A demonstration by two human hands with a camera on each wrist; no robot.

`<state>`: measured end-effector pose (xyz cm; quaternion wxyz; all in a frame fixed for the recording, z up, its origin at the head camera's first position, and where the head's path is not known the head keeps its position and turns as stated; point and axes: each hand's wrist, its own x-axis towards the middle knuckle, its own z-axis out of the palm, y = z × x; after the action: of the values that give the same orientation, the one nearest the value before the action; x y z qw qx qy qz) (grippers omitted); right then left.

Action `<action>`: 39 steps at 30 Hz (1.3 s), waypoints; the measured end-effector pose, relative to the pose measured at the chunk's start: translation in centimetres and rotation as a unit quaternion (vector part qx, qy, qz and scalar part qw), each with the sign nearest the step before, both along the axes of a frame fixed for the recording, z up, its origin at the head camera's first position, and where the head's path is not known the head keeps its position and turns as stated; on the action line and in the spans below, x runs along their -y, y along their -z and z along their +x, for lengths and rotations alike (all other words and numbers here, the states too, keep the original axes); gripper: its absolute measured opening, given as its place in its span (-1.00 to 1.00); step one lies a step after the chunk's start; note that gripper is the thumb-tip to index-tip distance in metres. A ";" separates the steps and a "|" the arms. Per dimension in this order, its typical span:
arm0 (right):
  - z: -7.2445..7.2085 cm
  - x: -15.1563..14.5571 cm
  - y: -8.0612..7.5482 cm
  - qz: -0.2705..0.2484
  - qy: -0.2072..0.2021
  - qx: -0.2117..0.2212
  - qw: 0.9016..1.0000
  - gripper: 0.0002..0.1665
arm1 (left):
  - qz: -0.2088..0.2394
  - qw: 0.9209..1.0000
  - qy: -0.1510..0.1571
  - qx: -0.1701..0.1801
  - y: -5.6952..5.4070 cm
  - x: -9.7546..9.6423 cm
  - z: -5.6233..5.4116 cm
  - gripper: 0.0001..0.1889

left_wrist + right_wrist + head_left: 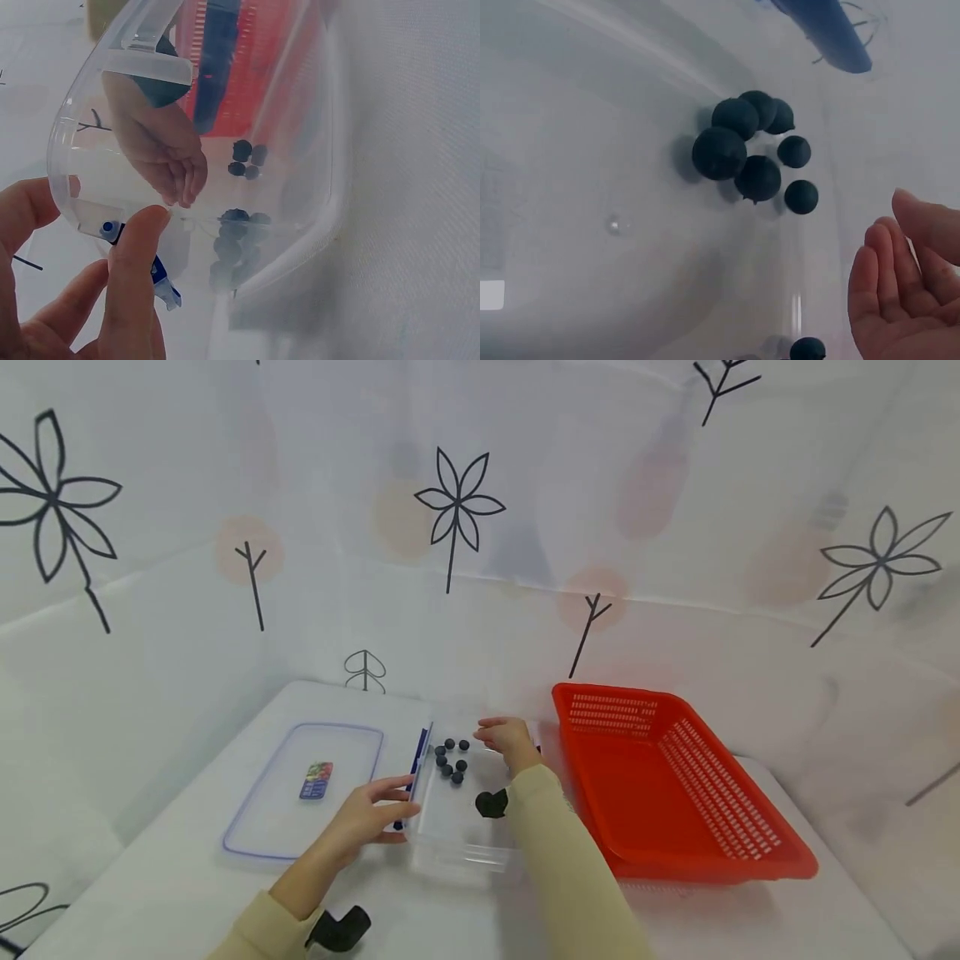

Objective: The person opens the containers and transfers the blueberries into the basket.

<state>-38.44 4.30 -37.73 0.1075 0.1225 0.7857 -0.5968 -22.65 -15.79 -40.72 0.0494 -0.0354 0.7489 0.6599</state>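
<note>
A clear plastic box point(472, 852) with blue side latches stands in the middle of the table. Several blueberries point(457, 777), dark and round, lie on its floor in a loose cluster toward the left side. My left hand point(372, 812) grips the box's left wall, thumb and fingers on either side near a blue latch point(161, 281). Over the far right part of the box hovers my right hand point(512, 741); its fingers point(864, 277) are loosely bent and hold nothing. One blueberry point(808, 348) lies apart from the cluster in the right wrist view.
A clear lid point(279, 810) with a blue rim and a colourful label point(317, 780) lies flat on the table point(187, 893) to the left. To the right, close beside the box, stands a red plastic basket point(637, 777). A patterned white cloth point(337, 527) hangs behind.
</note>
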 end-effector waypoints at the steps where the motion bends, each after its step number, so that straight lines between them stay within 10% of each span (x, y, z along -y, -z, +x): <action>1: 0.0 0.1 0.2 0.014 -0.011 -0.010 1.000 -0.59 | 0.000 1.000 0.000 0.000 0.0 0.0 0.0 -0.42; 22: -1.6 1.6 3.8 0.194 -0.164 -0.089 0.963 -0.66 | 0.015 1.000 0.014 -0.004 0.1 0.2 -0.3 -0.40; 39: -1.3 2.4 3.4 0.267 -0.229 -0.123 0.928 -0.70 | 0.013 1.000 0.020 -0.001 0.3 0.5 -0.4 -0.42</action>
<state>-39.73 1.95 -41.17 0.1072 -0.1103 0.9298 -0.3344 -23.10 -16.27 -41.01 0.0626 -0.0188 0.7412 0.6681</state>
